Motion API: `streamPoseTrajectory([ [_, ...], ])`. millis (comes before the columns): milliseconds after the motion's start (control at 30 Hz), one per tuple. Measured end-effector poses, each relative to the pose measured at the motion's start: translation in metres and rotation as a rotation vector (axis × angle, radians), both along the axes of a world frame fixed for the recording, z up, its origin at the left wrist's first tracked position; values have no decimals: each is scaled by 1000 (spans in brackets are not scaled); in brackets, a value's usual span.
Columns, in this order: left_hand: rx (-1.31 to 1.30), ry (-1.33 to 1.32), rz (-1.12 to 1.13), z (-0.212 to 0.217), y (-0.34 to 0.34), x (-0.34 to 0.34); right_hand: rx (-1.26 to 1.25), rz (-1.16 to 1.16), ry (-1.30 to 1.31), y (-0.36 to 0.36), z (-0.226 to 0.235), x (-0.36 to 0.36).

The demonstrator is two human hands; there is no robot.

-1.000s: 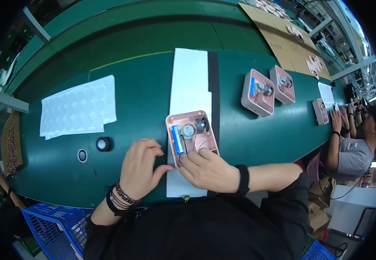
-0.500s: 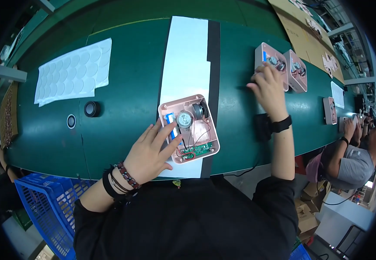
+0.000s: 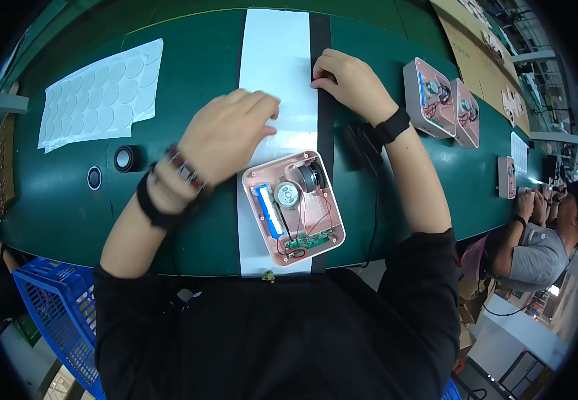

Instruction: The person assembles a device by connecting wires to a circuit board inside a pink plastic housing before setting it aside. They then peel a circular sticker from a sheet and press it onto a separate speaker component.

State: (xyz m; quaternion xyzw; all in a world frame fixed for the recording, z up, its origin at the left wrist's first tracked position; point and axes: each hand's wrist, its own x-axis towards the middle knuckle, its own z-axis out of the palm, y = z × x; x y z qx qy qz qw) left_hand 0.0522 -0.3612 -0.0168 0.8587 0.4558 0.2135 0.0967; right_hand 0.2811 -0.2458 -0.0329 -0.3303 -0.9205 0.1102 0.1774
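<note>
A pale pink open housing (image 3: 247,200) lies on the white strip in front of me. Inside are a blue battery pack (image 3: 270,212), a round silver motor (image 3: 287,195), a dark cylindrical part (image 3: 310,177), thin wires and a green circuit board (image 3: 312,240). My left hand (image 3: 225,137) is raised above the housing's far left corner. It is partly blurred, its fingers bent and its thumb apart, with nothing seen between them. Beyond the housing, over the dark strip, my right hand (image 3: 352,80) has its fingers curled toward the thumb; what they hold, if anything, is hidden.
Two similar pink housings (image 3: 427,125) stand at the right, another (image 3: 507,177) farther off. White sheets of round stickers (image 3: 102,100) lie at the left, near a black round part (image 3: 125,159) and a ring (image 3: 94,178). A black corded object (image 3: 363,145) sits under my right wrist. A co-worker (image 3: 539,257) works at right.
My left hand has lifted off the battery area and moved up and away. My right hand has left the housings at right and come to the middle. The view has shifted slightly.
</note>
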Motion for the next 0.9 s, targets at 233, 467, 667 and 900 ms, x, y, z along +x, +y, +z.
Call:
streamPoseTrajectory([
  [233, -38, 121, -76, -10, 13, 2, 166, 157, -130, 12, 2, -6],
  [467, -37, 29, -35, -14, 10, -1, 65, -126, 398, -7, 24, 3],
  [667, -751, -867, 55, 43, -29, 25, 402, 164, 278, -116, 66, -12],
  [900, -319, -444, -30, 56, -47, 26, 103, 173, 386, -135, 68, 3],
])
